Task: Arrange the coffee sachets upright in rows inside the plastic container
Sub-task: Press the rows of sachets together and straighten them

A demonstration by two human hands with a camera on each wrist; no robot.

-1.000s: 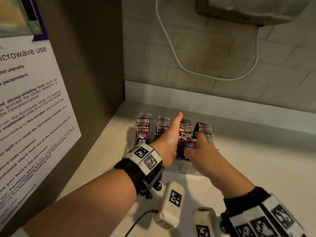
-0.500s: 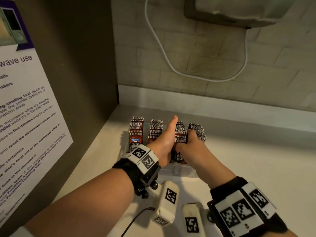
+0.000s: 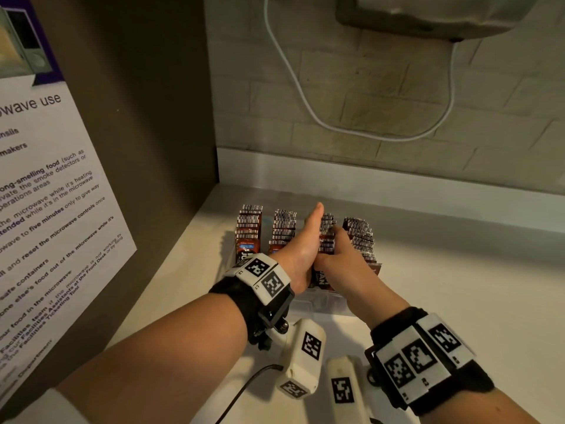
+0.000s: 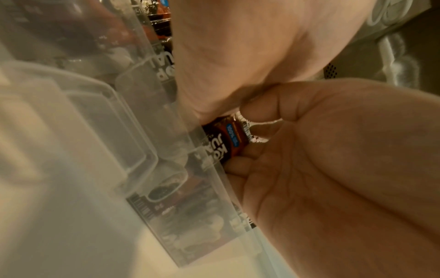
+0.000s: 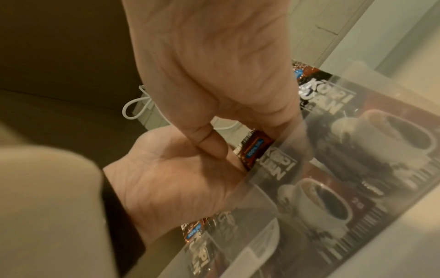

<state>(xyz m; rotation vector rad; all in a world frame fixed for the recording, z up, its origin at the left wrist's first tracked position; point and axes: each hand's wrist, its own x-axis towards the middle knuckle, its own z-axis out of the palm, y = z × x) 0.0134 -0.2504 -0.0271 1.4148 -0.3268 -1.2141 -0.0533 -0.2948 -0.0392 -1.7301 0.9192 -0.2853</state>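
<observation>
A clear plastic container [image 3: 324, 302] on the white counter holds rows of upright brown coffee sachets [image 3: 284, 228]. My left hand [image 3: 308, 234] lies flat with straight fingers between the second and third rows, palm against the third row [image 3: 327, 231]. My right hand [image 3: 334, 252] reaches over the third row's near end. Its fingers go down the row's right side. Its thumb [image 5: 209, 143] sits at the left palm [image 5: 178, 178], pinching the front sachets [image 5: 256, 148]. The left wrist view shows that sachet [image 4: 228, 139] between both hands, behind the container wall [image 4: 133, 94].
A brown panel with a microwave notice [image 3: 46, 209] stands close on the left. A brick wall with a white cable [image 3: 305, 99] runs behind the counter, with an appliance [image 3: 428, 13] above. Bare white counter [image 3: 458, 286] spreads to the right of the container.
My right hand has moved left from the front of the rows to close against the left palm, its fingers reaching further back along the third row. The left hand has stayed put.
</observation>
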